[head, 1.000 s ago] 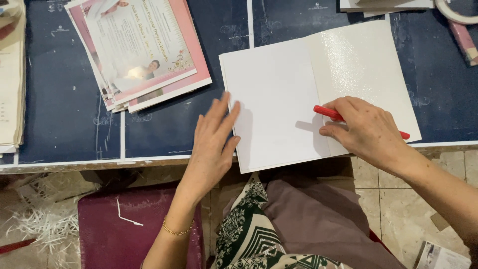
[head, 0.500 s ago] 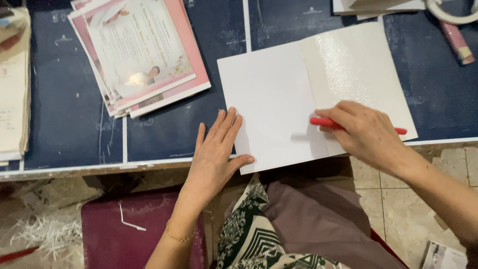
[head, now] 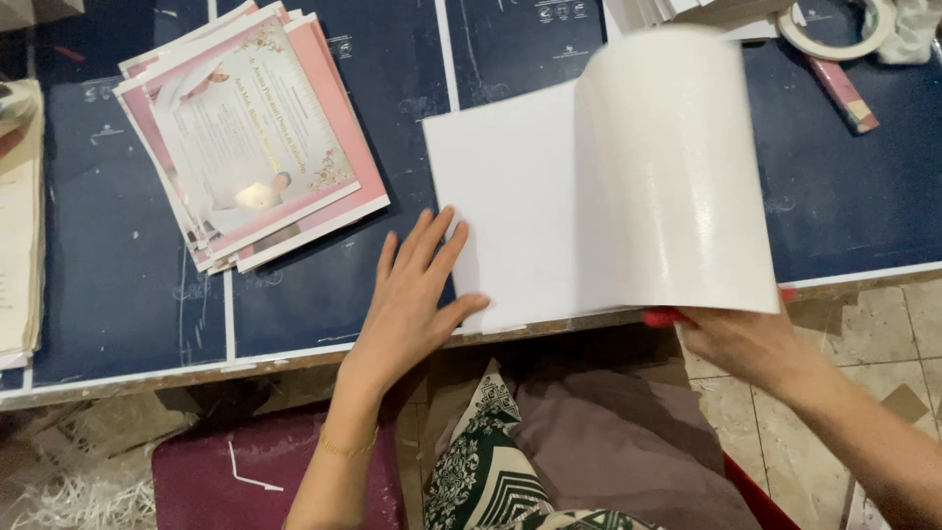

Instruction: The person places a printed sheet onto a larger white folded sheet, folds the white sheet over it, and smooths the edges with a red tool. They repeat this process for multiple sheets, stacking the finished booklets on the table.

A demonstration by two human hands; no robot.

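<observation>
Lying open on the dark blue mat (head: pixel 324 294), the white folder (head: pixel 520 206) sits at the near edge of the table, its right leaf (head: pixel 677 167) lifted and curling upward so that it hides most of the right hand (head: pixel 736 339). That hand grips the leaf's lower edge from beneath, fingers curled; a red pen (head: pixel 667 316) shows just at its fingertips, with a second red tip past the leaf's right corner. Exactly how the fingers pinch the pen cannot be told, since the leaf covers them. The left hand (head: pixel 417 294) lies flat with fingers spread, thumb pressed on the folder's lower left corner, the rest on the mat.

A fanned stack of pink cards (head: pixel 250 147) lies well to the left of the folder. A tape roll (head: pixel 834 29) and a pink stick (head: pixel 842 93) rest at the far right, and a pile of paper (head: pixel 20 226) sits at the left edge. White shreds (head: pixel 69 491) litter the floor below.

Half a second ago the folder lay fully flat and the right hand rested on top of the right leaf with the pen; now that leaf has risen off the mat, and the hand is under it. The left hand has slid slightly toward the folder's corner.
</observation>
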